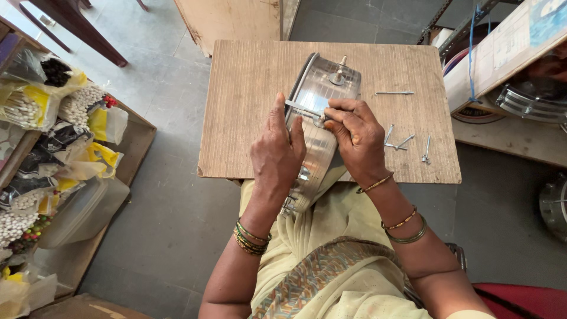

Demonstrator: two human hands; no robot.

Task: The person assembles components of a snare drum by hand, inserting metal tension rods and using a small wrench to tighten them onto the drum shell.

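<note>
drum shell [316, 127] steadied by left hand [276, 155], right hand [356, 137] grip pinched on its metal rod [302, 107], yellow packets [35, 106] at left.

Loose bolts [406, 142] dot board's [248, 118] right; left bare.

Grey tiled floor [171, 195], wooden board [248, 106]
</note>
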